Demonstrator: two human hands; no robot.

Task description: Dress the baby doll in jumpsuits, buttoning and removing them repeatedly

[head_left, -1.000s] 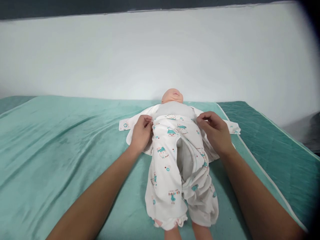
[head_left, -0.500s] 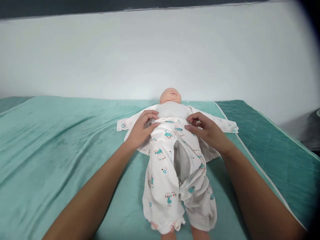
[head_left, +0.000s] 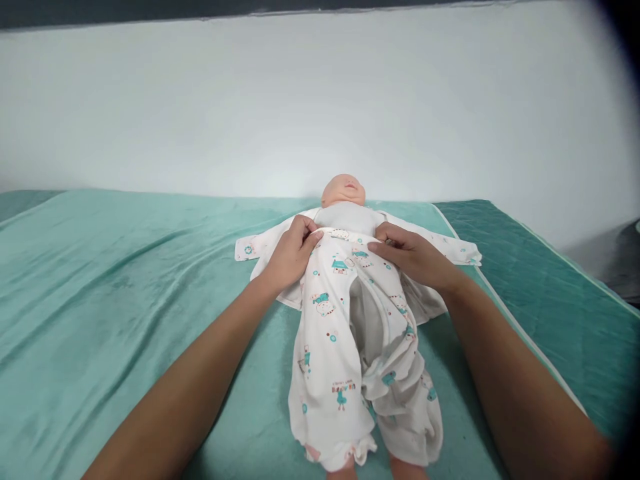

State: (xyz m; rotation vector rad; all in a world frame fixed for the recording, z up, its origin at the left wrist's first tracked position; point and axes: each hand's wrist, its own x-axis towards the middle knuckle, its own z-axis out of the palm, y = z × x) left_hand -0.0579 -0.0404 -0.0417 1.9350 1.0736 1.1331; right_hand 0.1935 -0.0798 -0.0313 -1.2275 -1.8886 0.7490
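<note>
A baby doll [head_left: 343, 190] lies on its back, head toward the wall and feet toward me. White printed baby pants [head_left: 327, 313] cover its legs and reach up over the belly, with an opening at the crotch showing grey-white cloth. My left hand [head_left: 293, 253] pinches the waistband at its left side. My right hand [head_left: 407, 253] grips the waistband at the right side, thumb on the front. Beneath the doll a white printed baby top [head_left: 260, 245] is spread, its sleeves stretched out to both sides. The doll's feet are cut off by the frame's lower edge.
A light green blanket [head_left: 125, 287] with soft wrinkles covers the surface. Darker green quilted cloth [head_left: 540, 287] extends to the right. A white wall [head_left: 250, 107] stands behind. A dark object [head_left: 625, 260] is partly seen at the far right.
Both hands have closed more firmly on the waistband, and its edge sits slightly higher on the doll's belly. The view has shifted a little.
</note>
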